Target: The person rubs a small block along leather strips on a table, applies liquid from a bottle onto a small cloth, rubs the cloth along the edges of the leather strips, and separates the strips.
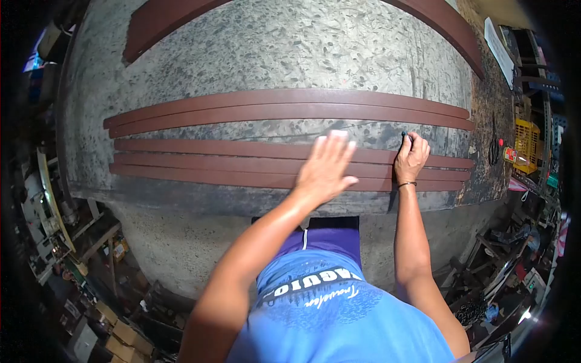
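Several long reddish-brown strips (242,164) lie side by side across the near part of the worktable, looking like leather. My left hand (327,166) rests over them near the middle, palm down with fingers stretched out. To its right, my right hand (413,158) is closed above the same strips. A small dark thing (403,134) pokes up between its thumb and fingers; the rest is hidden in the grip, so its kind does not show. Just beyond both hands lie two more joined-looking brown strips (290,104).
Wide brown pieces (175,25) curve along the far side of the scuffed grey worktable (290,60). At the right edge are black-handled scissors (494,148), a small bottle (514,156) and a yellow basket (528,144). Cardboard boxes (130,339) stand at lower left.
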{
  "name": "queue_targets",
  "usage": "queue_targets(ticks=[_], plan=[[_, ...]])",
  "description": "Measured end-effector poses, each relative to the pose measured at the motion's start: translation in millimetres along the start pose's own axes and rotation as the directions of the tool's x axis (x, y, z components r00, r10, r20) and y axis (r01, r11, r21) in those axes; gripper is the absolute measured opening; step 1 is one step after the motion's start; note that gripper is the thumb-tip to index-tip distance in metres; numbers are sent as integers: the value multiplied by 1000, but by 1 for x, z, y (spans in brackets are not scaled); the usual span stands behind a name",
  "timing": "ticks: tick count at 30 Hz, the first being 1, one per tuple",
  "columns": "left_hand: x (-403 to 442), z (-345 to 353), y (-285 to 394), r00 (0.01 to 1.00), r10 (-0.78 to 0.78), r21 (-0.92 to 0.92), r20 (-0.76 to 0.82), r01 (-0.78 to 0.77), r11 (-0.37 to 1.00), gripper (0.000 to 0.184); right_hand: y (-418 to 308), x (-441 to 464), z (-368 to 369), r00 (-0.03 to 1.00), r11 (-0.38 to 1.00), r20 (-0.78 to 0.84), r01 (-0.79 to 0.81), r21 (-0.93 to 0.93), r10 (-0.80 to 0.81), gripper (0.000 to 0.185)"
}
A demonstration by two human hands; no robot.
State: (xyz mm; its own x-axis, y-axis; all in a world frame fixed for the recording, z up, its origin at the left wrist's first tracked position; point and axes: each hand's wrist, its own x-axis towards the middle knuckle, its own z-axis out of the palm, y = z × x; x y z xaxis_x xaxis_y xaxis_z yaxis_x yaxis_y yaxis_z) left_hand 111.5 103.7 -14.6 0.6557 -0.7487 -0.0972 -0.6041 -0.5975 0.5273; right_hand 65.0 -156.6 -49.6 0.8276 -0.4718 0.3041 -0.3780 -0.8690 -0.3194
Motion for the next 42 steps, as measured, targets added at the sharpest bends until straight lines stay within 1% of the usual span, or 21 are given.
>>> queue_targets(ticks=[3, 5, 6, 7, 8, 9, 10, 11, 13, 14, 15, 17, 19, 23, 24, 25, 28, 31, 33, 36, 42], plan=[[17, 25, 48, 950, 298, -102, 92, -289, 952, 81, -4, 1, -1, 1000, 1000, 3, -28, -10, 28, 14], [-1, 36, 63, 929, 368, -282, 51, -340, 897, 76, -2, 2, 1, 999, 999, 9, -39, -4, 39, 15], [-11, 27, 56, 952, 306, -216, -5, -299, 929, 72, -2, 2, 2, 999, 999, 13, -36, -6, 36, 15], [-17, -21, 37, 979, 174, -179, 109, -153, 972, 73, -1, 1, 2, 999, 999, 18, -37, -10, 37, 15], [-38, -13, -1, 999, -1, 10, -33, 1, 1000, 72, 2, 1, 4, 999, 999, 18, -32, -15, 32, 16], [-57, -35, -36, 992, -75, 221, -102, 96, 970, 70, 2, 1, 4, 999, 999, 16, -31, -10, 31, 16], [-78, -47, -71, 926, -282, 270, -252, 347, 898, 68, 1, 1, 3, 999, 999, 26, -29, -18, 29, 17], [-108, -53, -116, 869, -356, 341, -343, 469, 815, 68, 0, 1, 2, 999, 999, 37, -28, -27, 29, 18], [-141, -76, -161, 625, -625, 257, -468, 773, 581, 64, -2, 1, -1, 999, 1000, 44, -22, -19, 23, 20], [-152, -68, -185, 542, -591, 181, -598, 809, 559, 60, -3, 3, -2, 998, 999, 63, -20, -38, 22, 21], [-145, -77, -178, 540, -588, 180, -602, 809, 559, 60, -3, 4, -3, 996, 998, 83, -20, -59, 25, 21], [-117, -91, -141, 776, -362, 139, -517, 493, 859, 56, -2, 5, -7, 993, 998, 107, -50, -28, 52, 21], [-94, -72, -112, 890, -211, 86, -404, 266, 960, 50, -12, 4, -20, 984, 988, 118, -142, 53, 135, 20], [-82, -42, -98, 864, -200, 45, -463, 248, 968, 39, -16, -20, -30, 987, 968, 26, -160, 191, 158, 21], [-82, -42, -99, 860, -203, 30, -467, 245, 969, 38, -17, -29, -29, 984, 973, 39, -176, 147, 173, 23], [-84, -42, -100, 858, -209, 14, -470, 244, 970, 37, -18, -39, -27, 994, 993, 71, -90, 78, 84, 17], [-83, -42, -99, 844, -218, 7, -491, 254, 967, 33, -63, -58, -8, 979, 976, 92, 167, 136, -180, 15], [-83, -40, -99, 843, -232, 8, -486, 269, 963, 32, -145, -53, 8, 869, 880, 188, 411, 239, -457, 18], [-83, -38, -100, 850, -241, 38, -468, 292, 956, 33, -184, -47, 25, 811, 767, 75, 514, 383, -581, 17], [-82, -36, -102, 847, -250, 21, -468, 294, 956, 34, -183, -37, 15, 770, 774, 186, 532, 342, -611, 14], [-81, -37, -100, 849, -267, 32, -456, 316, 948, 35, -187, -37, 28, 778, 776, 180, 517, 361, -602, 15]])
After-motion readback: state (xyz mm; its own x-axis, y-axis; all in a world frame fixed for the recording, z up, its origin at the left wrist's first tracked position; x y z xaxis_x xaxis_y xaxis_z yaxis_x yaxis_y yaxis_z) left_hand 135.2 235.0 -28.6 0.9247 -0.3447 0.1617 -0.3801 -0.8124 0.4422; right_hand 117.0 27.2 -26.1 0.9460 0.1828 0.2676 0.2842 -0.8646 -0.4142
